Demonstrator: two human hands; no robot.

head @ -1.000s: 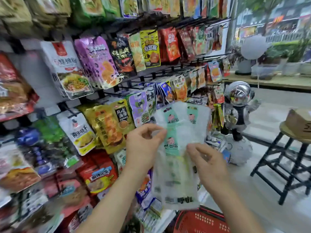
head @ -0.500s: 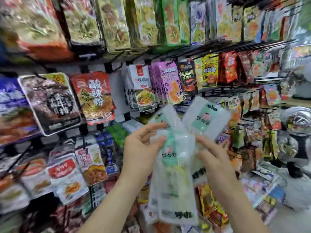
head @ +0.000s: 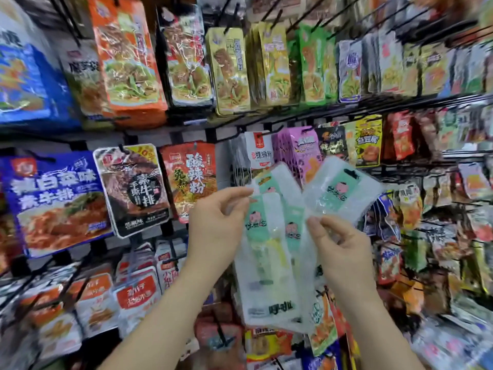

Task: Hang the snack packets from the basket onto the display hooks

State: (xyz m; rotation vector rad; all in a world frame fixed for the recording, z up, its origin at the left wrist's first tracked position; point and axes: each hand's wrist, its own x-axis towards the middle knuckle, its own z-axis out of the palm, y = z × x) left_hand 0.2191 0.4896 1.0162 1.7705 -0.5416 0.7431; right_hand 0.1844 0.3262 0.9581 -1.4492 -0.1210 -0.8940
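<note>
Several clear snack packets with mint-green labels (head: 266, 252) hang in a fanned bunch between my hands, in front of the display rack. My left hand (head: 217, 222) pinches the top of the bunch between thumb and fingers. My right hand (head: 338, 244) pinches one separate packet (head: 341, 188), which tilts up to the right with its hang hole at the top. Black display hooks (head: 269, 132) jut from the rack just above and behind the packets. The basket is out of view.
The rack is filled with hanging snack bags: a blue pack (head: 56, 198) and a black pack (head: 133, 188) at left, an orange-red pack (head: 192, 177) in the middle, pink packs (head: 298, 150) behind my hands, yellow and green packs (head: 272, 65) above.
The view has swung left and up along the rack; the red basket, stool and floor have left the frame. My right hand has drawn one packet away from the bunch to the right.
</note>
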